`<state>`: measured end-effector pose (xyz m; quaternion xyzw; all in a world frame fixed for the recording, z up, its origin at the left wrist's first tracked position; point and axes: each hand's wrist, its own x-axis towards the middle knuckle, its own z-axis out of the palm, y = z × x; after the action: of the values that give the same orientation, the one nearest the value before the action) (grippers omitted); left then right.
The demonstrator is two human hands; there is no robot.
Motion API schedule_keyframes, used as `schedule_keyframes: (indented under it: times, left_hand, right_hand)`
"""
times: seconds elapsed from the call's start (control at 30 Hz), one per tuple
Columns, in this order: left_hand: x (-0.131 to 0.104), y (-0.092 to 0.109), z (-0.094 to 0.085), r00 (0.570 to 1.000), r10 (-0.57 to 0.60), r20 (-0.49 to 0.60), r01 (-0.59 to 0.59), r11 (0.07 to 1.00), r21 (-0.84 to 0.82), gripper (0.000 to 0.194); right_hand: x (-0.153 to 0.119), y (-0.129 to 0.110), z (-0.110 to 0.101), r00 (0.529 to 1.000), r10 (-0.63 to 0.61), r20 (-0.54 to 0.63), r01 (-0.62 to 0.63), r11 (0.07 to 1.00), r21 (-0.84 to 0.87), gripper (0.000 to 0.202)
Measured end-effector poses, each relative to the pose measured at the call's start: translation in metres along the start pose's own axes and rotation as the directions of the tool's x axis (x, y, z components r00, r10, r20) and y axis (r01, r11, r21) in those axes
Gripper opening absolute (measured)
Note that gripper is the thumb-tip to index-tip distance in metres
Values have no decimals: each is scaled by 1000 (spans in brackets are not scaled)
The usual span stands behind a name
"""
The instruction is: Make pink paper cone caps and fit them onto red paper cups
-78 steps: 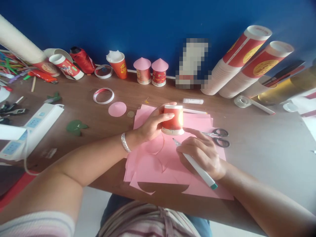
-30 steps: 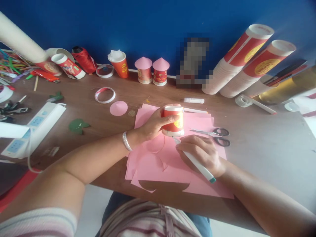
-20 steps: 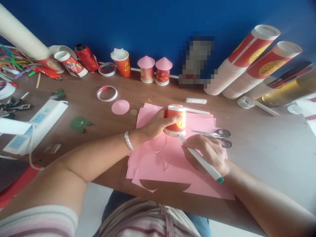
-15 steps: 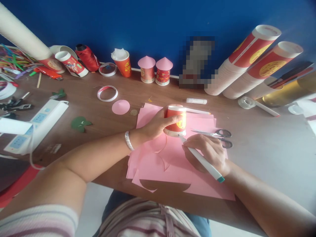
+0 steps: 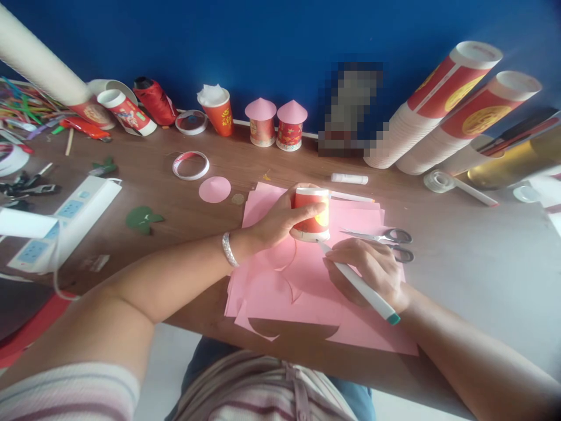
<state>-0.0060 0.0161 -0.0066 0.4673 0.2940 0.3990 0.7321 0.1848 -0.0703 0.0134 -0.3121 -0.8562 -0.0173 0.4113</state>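
My left hand point(image 5: 280, 219) is wrapped round a red paper cup point(image 5: 310, 219) with a yellow print and a white rim at its lower end. A white marker point(image 5: 362, 286) with a green end is pinched in my right hand point(image 5: 366, 266), its tip at the cup's lower white rim. Both hands are over a stack of pink paper sheets point(image 5: 267, 298), the top ones cut with curved edges. Black-handled scissors point(image 5: 397, 236) lie on the paper just beyond my right hand.
Behind stand two small red cups with pink cone tops point(image 5: 260, 120), a cup holding white paper point(image 5: 220, 114) and tall cup stacks point(image 5: 464, 88). A glue stick point(image 5: 349, 179), a pink cone point(image 5: 214, 189), a green paper piece point(image 5: 142, 219) and a power strip point(image 5: 65, 225) lie around.
The cup has turned slightly in my left hand, so its yellow print shows less and sits partly behind my thumb. My right hand and the marker look nearly unmoved.
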Motion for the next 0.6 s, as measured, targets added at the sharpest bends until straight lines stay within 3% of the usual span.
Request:
schedule_keyframes:
  times: [0.6]
  left_hand:
    - [1, 3, 0, 996, 4, 88, -7, 999, 33, 37]
  right_hand:
    - [0, -2, 1, 1000, 0, -1, 0, 1000, -7, 27]
